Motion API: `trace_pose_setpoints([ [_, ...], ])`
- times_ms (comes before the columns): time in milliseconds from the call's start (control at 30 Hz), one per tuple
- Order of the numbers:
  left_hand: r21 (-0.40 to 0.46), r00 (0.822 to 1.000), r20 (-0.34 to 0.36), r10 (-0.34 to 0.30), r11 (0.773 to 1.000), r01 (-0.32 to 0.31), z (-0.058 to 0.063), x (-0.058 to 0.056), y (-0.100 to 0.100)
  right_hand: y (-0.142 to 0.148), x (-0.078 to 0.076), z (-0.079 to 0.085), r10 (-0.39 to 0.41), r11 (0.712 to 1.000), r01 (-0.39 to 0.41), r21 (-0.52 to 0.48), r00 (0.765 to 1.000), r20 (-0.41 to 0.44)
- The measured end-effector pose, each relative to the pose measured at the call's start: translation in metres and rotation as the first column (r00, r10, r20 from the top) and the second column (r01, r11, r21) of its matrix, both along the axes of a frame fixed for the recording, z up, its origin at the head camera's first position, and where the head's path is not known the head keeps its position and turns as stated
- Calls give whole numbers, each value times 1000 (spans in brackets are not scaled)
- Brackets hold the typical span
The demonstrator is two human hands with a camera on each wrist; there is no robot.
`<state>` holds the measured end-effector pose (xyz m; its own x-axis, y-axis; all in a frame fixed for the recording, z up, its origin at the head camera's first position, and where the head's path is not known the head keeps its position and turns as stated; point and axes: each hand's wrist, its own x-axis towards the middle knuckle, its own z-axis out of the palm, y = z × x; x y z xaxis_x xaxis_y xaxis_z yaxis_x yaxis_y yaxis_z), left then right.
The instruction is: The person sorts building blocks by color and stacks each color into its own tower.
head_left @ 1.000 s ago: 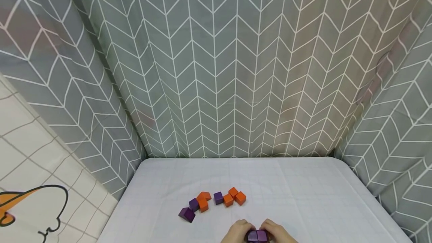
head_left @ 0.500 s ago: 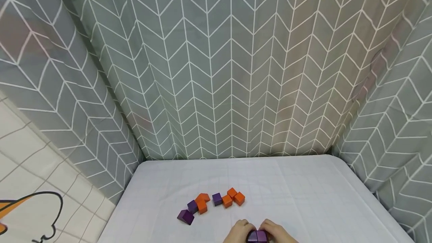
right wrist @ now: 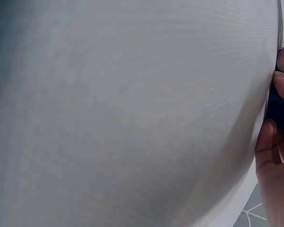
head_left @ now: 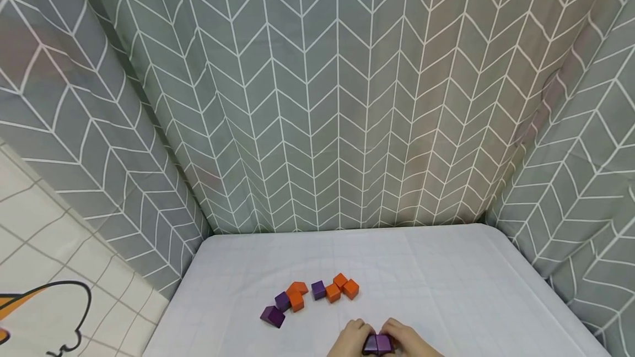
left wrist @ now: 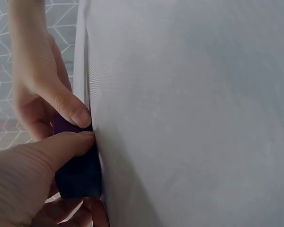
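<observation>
Two purple blocks, a left one (head_left: 370, 344) and a right one (head_left: 384, 344), sit side by side at the table's near edge, their faces meeting at a thin seam. My left hand (head_left: 350, 339) grips the left block from its side, and my right hand (head_left: 408, 340) grips the right block from the other. In the left wrist view, both thumbs lie over the dark blocks (left wrist: 80, 177), nearly tip to tip. Only part of a dark block (right wrist: 278, 109) shows at the right border of the right wrist view. Fingers hide the blocks' outer sides.
Ahead on the white-covered table (head_left: 436, 274) lie a purple wedge block (head_left: 273, 317), a purple cube (head_left: 283, 301), an orange cube (head_left: 296, 301), an orange wedge (head_left: 299, 287), another purple cube (head_left: 318, 290) and a cluster of orange cubes (head_left: 333, 292). Patterned curtains (head_left: 322, 125) surround the table.
The head view has shifted slightly. Both hands keep hold of the two purple blocks with little movement, and the loose blocks stay in the same arrangement.
</observation>
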<state>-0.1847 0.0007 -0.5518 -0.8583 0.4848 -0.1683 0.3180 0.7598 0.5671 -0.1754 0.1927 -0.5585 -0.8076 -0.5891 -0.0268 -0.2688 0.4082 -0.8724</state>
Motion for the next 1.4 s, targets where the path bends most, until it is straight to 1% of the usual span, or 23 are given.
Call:
trace_pose_setpoints([
  [67, 15, 1000, 9, 5, 1000, -5, -1, -1, 1, -1, 0, 1, -15, 1000, 15, 4, 998, 56],
  [200, 29, 1000, 17, -2, 1000, 1, 3, -1, 1, -3, -2, 1, -29, 999, 28, 21, 998, 63],
  [233, 23, 1000, 4, -8, 1000, 8, 5, -1, 0, -3, -2, 1, -33, 999, 32, 25, 997, 67],
  [300, -3, 999, -36, -26, 1000, 26, 11, -1, -2, -3, -3, 0, -36, 999, 35, 22, 997, 71],
  [367, -31, 995, -80, -53, 998, 51, 20, -2, -4, -3, -3, -1, -36, 999, 35, 19, 997, 66],
  [433, -55, 987, -139, -81, 996, 74, 29, -3, -8, -1, -4, -1, -28, 1000, 28, 9, 998, 65],
  [533, -63, 969, -217, -114, 993, 103, 44, -5, -17, 1, -7, -3, 1, 1000, -1, 11, 1000, 13],
  [600, -45, 953, -281, -112, 994, 104, 52, -7, -24, 2, -9, -3, 32, 999, -30, 25, 996, -86],
  [633, -27, 946, -307, -100, 995, 96, 56, -8, -28, 3, -10, -3, 42, 999, -38, 35, 991, -128],
  [667, -7, 938, -335, -84, 996, 87, 59, -9, -32, 3, -11, -2, 45, 998, -38, 47, 988, -147],
  [733, 32, 921, -388, -35, 998, 52, 64, -13, -39, 3, -12, 0, 39, 997, -28, 71, 986, -163],
  [767, 49, 910, -414, -6, 998, 29, 65, -16, -43, 3, -12, 1, 36, 996, -23, 80, 987, -159],
  [800, 72, 900, -435, 21, 997, 11, 66, -19, -47, 3, -12, 2, 24, 996, -14, 87, 992, -120],
  [833, 89, 889, -456, 45, 996, -5, 67, -22, -51, 2, -12, 3, 15, 995, -5, 98, 994, -104],
  [900, 119, 866, -490, 97, 992, -44, 66, -30, -61, 2, -12, 4, 9, 993, 4, 120, 994, -110],
  [967, 146, 844, -517, 143, 986, -78, 64, -38, -72, 2, -13, 3, 16, 992, 3, 129, 989, -146],
  [1033, 163, 828, -530, 182, 980, -111, 60, -45, -85, 2, -13, 2, 37, 991, -10, 133, 980, -197],
  [1067, 171, 825, -528, 201, 977, -128, 58, -49, -91, 2, -13, 2, 42, 992, -17, 129, 980, -194],
  [1100, 180, 825, -521, 217, 973, -142, 56, -52, -98, 2, -13, 1, 46, 992, -22, 122, 980, -193],
  [1133, 182, 830, -507, 233, 970, -161, 53, -54, -104, 3, -13, 1, 54, 993, -31, 117, 978, -202],
  [1233, 164, 853, -448, 266, 963, -214, 45, -61, -119, 3, -13, 0, 65, 993, -45, 106, 979, -195],
  [1333, 135, 874, -381, 300, 954, -269, 38, -64, -130, 3, -12, 0, 66, 993, -47, 108, 981, -184],
  [1400, 120, 882, -344, 321, 947, -298, 33, -65, -135, 3, -12, 0, 65, 994, -47, 100, 980, -187],
])
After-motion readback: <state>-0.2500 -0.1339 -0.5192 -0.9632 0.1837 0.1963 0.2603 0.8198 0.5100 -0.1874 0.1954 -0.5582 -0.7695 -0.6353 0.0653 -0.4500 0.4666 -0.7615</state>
